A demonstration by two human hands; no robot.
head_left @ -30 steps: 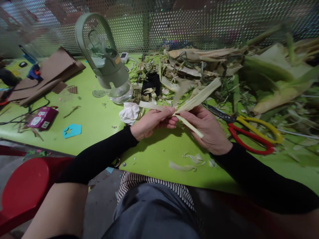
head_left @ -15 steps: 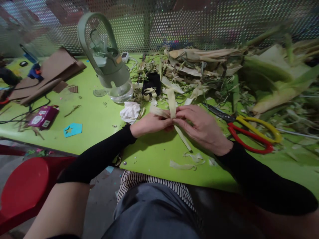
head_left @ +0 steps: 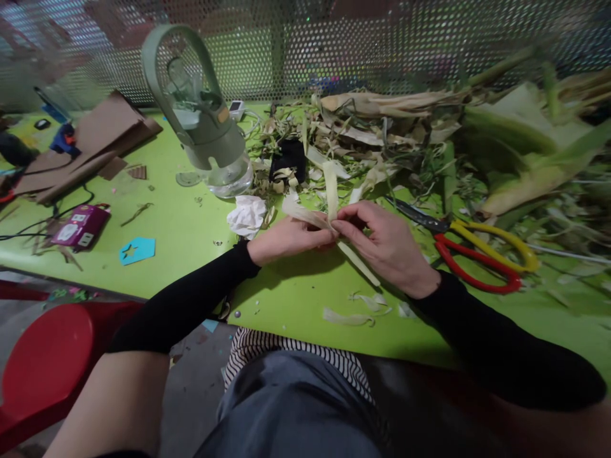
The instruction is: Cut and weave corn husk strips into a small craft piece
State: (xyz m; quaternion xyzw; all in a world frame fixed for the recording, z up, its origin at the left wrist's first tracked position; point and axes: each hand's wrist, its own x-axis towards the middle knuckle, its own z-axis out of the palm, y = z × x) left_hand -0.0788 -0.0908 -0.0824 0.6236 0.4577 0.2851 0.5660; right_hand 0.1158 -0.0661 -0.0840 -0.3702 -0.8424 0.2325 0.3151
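Note:
Pale corn husk strips [head_left: 331, 184] cross between my hands above the green table [head_left: 286, 305]. My left hand [head_left: 291, 238] is closed on them, its thumb lying toward the crossing point. From the other side, my right hand [head_left: 382, 245] pinches the strips with thumb and index finger. One strip stands up, another leans left over my left hand, and a third end slants down to the right. My lower left fingers are partly hidden. Loose husk scraps [head_left: 348, 316] lie below the hands.
Scissors [head_left: 477, 245] with red and yellow handles lie right of my right hand. Behind is a heap of husks [head_left: 391, 127]. A water bottle [head_left: 205, 127], crumpled tissue [head_left: 247, 216], dark phone-like object [head_left: 289, 160], purple box [head_left: 81, 227] and brown cardboard [head_left: 90, 146] sit leftward.
The strip end slanting down to the right has swung a little further right. My right fingertips have shifted slightly at the crossing. The view has moved very little.

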